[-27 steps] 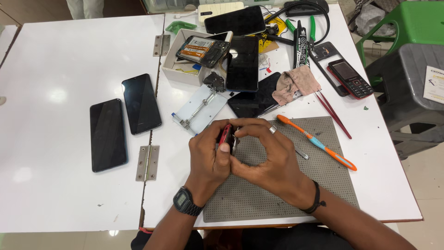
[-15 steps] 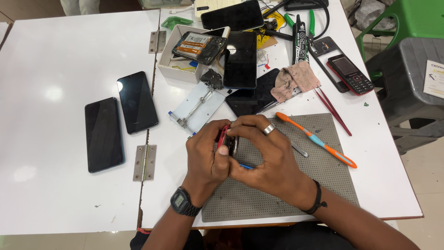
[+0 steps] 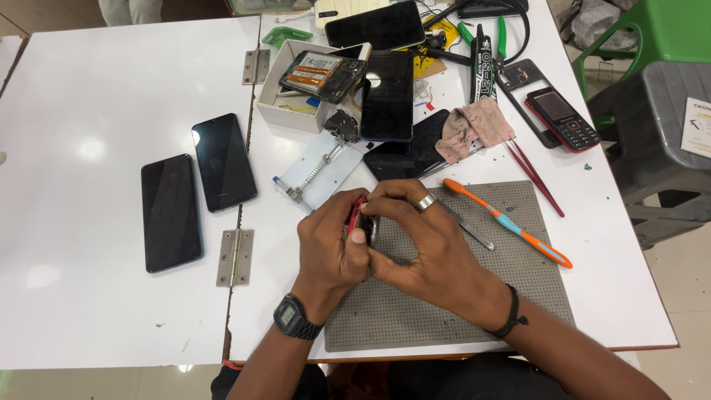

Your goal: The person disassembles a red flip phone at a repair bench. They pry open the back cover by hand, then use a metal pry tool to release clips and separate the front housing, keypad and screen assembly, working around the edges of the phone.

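Observation:
My left hand (image 3: 333, 248) and my right hand (image 3: 415, 241) are clasped together around a small red and black phone (image 3: 358, 215), held on edge over the near left part of a grey perforated work mat (image 3: 474, 296). Only the phone's top rim shows between my fingers. My right hand wears a silver ring, my left wrist a black digital watch (image 3: 298, 318). An orange and blue toothbrush (image 3: 507, 222) lies on the mat to the right of my hands. A thin metal tool (image 3: 466, 226) lies beside my right hand.
Two black smartphones (image 3: 172, 211) (image 3: 224, 161) lie on the white table at left, with a metal hinge (image 3: 235, 257) near them. Behind my hands: a metal phone clamp (image 3: 318, 170), a white box of parts (image 3: 296, 92), several phones, a dirty cloth (image 3: 478, 126), red tweezers (image 3: 535, 176), a red keypad phone (image 3: 563, 117). Grey and green stools stand at right.
My hands stay clasped on the small phone, shifting only slightly. The camera view has moved a little.

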